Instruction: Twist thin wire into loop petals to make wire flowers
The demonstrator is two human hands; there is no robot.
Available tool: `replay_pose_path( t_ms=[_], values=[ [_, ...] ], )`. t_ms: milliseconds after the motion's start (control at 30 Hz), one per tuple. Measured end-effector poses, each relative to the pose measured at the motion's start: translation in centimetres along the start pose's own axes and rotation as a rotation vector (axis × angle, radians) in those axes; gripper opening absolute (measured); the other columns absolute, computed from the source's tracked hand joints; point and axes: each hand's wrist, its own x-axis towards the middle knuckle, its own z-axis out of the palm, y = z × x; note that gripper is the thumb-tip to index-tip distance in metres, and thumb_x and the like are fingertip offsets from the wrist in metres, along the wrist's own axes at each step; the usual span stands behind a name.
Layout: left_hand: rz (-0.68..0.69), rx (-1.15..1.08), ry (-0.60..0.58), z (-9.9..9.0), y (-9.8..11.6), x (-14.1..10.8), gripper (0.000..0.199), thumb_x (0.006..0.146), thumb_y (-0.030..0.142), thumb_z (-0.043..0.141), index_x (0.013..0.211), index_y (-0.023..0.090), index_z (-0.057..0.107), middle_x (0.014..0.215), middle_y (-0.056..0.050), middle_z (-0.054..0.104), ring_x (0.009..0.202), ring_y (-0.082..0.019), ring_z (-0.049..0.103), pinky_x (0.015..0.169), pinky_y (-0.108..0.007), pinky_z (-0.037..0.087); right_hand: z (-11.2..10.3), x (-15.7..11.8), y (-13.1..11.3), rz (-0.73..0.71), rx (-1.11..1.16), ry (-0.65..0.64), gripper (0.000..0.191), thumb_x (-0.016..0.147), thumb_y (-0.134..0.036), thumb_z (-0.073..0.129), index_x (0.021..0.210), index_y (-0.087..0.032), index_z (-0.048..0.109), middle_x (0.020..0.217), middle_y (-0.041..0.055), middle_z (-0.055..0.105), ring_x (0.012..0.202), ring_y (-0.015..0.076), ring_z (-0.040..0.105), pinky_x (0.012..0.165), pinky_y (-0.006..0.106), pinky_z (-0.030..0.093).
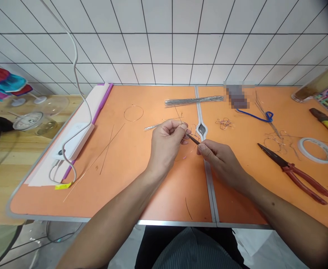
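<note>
Thin wire pieces are pinched in my left hand [169,140], over the orange table [141,149] near its central seam. My right hand [219,158] is closed around a slim dark tool [193,139], whose tip reaches the wire at my left fingertips. Fine loops of wire hang below and beside those fingers; their exact shape is too small to tell. Behind my hands lies a bundle of straight silvery wires [193,101]. A wire ring [134,106] rests to the left, and a small coil of wire [224,123] sits to the right.
Red-handled pliers [295,173], a white tape roll [316,150] and a blue cord [255,115] lie at right. A glass [317,82] stands at the back right. At left are a white power strip [74,142] with its cable and long loose wires [93,162].
</note>
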Motion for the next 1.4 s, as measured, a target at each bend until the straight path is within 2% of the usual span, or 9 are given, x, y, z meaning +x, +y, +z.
replay_pose_path(
  t_ms=[633, 933, 1200, 1400],
  values=[
    [-0.008, 0.012, -0.022, -0.13, -0.14, -0.07, 0.014, 0.093, 0.028, 0.077, 0.084, 0.018, 0.075, 0.085, -0.003, 0.075, 0.074, -0.013, 0.069, 0.067, -0.024, 0.058, -0.06, -0.08, 0.09, -0.017, -0.002, 0.009, 0.05, 0.113, -0.059, 0.048, 0.081, -0.022, 0.059, 0.071, -0.0029, 0.045, 0.069, 0.0161, 0.042, 0.065, 0.032, 0.032],
    [-0.046, -0.026, -0.001, -0.29, -0.16, 0.18, 0.014, 0.09, 0.033, 0.082, 0.089, 0.02, 0.077, 0.089, -0.004, 0.077, 0.075, -0.012, 0.068, 0.067, -0.023, 0.057, -0.09, 0.52, 0.54, 0.058, 0.145, -0.057, 0.05, 0.112, -0.061, 0.05, 0.086, -0.021, 0.066, 0.078, 0.0005, 0.063, 0.069, 0.0166, 0.054, 0.065, 0.032, 0.041],
    [-0.033, -0.041, 0.019, -0.21, -0.49, 0.16, 0.014, 0.091, 0.033, 0.083, 0.091, 0.019, 0.078, 0.091, -0.004, 0.076, 0.08, -0.013, 0.07, 0.071, -0.024, 0.058, -0.3, 0.65, 0.51, 0.112, 0.311, -0.099, 0.049, 0.109, -0.062, 0.056, 0.086, -0.021, 0.069, 0.078, 0.0021, 0.066, 0.069, 0.0162, 0.059, 0.064, 0.031, 0.047],
    [-0.036, -0.058, 0.024, -0.11, -0.6, -0.06, 0.016, 0.089, 0.033, 0.084, 0.088, 0.019, 0.077, 0.091, -0.004, 0.077, 0.079, -0.013, 0.069, 0.072, -0.024, 0.057, -0.05, 0.61, 0.44, 0.124, 0.324, -0.111, 0.048, 0.109, -0.06, 0.055, 0.087, -0.02, 0.072, 0.079, 0.0029, 0.067, 0.069, 0.0161, 0.059, 0.064, 0.031, 0.047]
  ],
)
